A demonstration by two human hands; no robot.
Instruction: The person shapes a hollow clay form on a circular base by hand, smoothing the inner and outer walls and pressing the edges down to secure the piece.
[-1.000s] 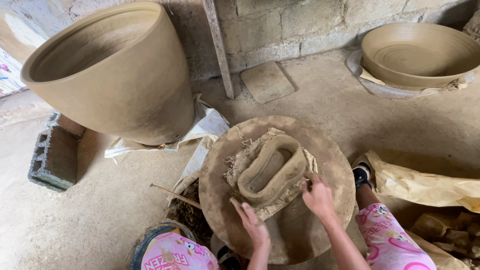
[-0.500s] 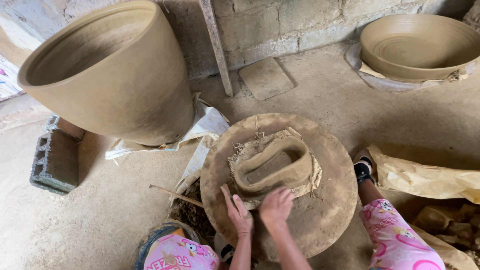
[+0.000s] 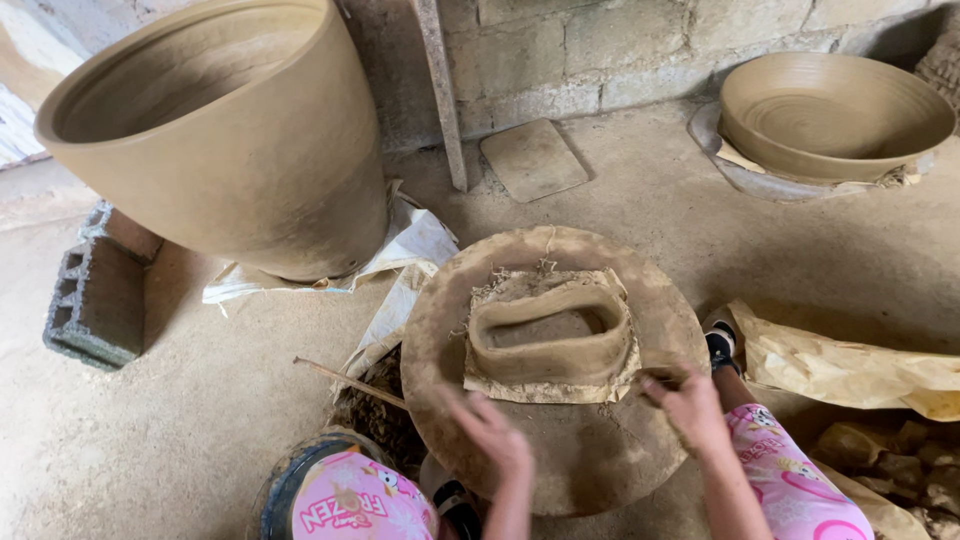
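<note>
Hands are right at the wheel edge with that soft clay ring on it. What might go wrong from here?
1. The clay ring has thin, uneven walls; a push from the right hand near its corner might dent or collapse it.
2. The ring sits on a ragged sheet lying on the round wheel; turning it may make the sheet slide off centre.
3. The left hand hovers over the wheel's near edge and could smear wet clay.

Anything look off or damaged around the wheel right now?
The big clay pot at upper left sits tilted on crumpled paper. The clay ring on the wheel is oblong, its paper base ragged-edged. Nothing looks broken.
</note>
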